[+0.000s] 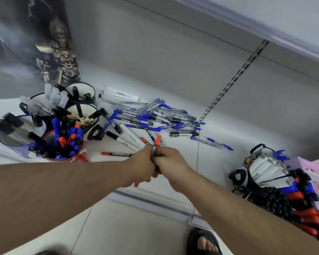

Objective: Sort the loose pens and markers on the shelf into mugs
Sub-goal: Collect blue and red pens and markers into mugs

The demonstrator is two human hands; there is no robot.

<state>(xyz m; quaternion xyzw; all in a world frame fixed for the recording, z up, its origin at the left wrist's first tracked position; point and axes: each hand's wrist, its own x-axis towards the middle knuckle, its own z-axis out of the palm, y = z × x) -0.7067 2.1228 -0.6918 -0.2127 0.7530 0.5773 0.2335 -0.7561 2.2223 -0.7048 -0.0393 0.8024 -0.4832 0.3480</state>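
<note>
both hands meet at centre frame, over the front edge of the white shelf point(228, 126). left hand point(142, 162) is curled into a fist; a red end pokes out below it, so it seems to hold at least one marker. right hand point(170, 161) has fingers curled round a slim red-capped marker point(156, 144), cap up, long axis tilted slightly right of vertical. the two hands touch; exact finger placement is hidden.

the pile of loose blue-capped pens point(155, 116) lies above the hands, most with long axes running left to right. one loose red-capped marker point(116, 154) lies flat just left of the left hand, long axis horizontal.

the red-rimmed mug of blue and red markers point(66, 144) sits at left of the frame, well left of the hands, beside other mugs of black-capped pens point(81, 100).

judgement: the red marker belongs in the red-rimmed mug. the left hand is nearer that mug, so a handover or a leftward reach across is needed.
</note>
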